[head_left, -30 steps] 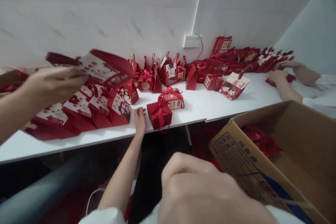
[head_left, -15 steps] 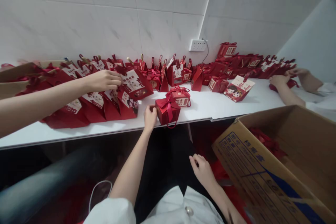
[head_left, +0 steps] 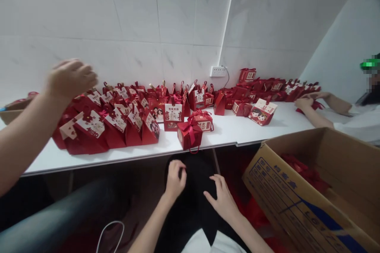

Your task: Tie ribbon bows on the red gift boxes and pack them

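My left hand [head_left: 176, 180] hovers over my dark-clothed lap, just below the table edge. Its fingers are bent, with the thumb apart, and it holds nothing. My right hand [head_left: 223, 197] is beside it over the lap, fingers spread and empty. Nearest to both, at the table's front edge, sits a red gift box [head_left: 190, 134] tied with a ribbon bow. Behind it a similar box with a cream label [head_left: 204, 121] stands close. To their left stands an upright red gift bag [head_left: 172, 116] with a white printed flap.
Several red gift bags [head_left: 115, 128] line the white table [head_left: 221, 128] at left. A co-worker's raised hand [head_left: 73, 77] is in front of them. At right, another person's hands [head_left: 311, 101] work by stacked boxes. A large cardboard box [head_left: 285, 193] holding red items stands by my right arm.
My left hand has left the ribboned box and drawn back over my lap. My right hand's fingers have spread. The co-worker's hand has let go of a bag, now upright, and moved left.
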The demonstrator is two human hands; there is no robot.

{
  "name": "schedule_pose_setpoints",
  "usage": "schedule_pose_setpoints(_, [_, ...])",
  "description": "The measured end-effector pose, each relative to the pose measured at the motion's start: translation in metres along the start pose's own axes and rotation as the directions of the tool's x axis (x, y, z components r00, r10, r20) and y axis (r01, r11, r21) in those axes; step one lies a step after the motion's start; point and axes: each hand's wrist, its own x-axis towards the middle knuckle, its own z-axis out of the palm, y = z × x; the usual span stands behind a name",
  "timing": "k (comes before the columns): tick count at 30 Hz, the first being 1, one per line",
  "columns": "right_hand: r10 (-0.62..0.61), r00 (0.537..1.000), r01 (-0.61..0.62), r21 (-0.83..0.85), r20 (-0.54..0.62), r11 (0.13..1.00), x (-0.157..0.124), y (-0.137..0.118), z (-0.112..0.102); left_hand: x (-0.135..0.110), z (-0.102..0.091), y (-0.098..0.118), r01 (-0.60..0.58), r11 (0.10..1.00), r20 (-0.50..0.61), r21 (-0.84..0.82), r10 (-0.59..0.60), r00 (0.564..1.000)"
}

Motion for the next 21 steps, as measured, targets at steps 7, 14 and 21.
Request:
schedule_pose_setpoints(7, [-0.142, 0.99, 0.143, 0.007, -0.016, 0.99, 0.028, -0.011, -0.014, -0.044, 0.011, -0.015, -0.136, 0.962, 0.51, 0.236, -0.003, 0.86])
schedule_pose_setpoints(14, [-0.032, 0.999, 0.03, 0.043, 0.037, 0.999, 0.085, -0.001, -0.015, -0.034, 0.032, -0.006, -0.238, 0.919, 0.745, 0.314, -0.083, 0.661])
schedule_pose_setpoints(21, [0.146, 0.973, -0.168, 0.116, 0.176, 0.979, 0.081, 0.055, -0.019, -0.025, 0.051, -0.006, -0.29, 0.845, 0.787, 0.449, -0.221, 0.576])
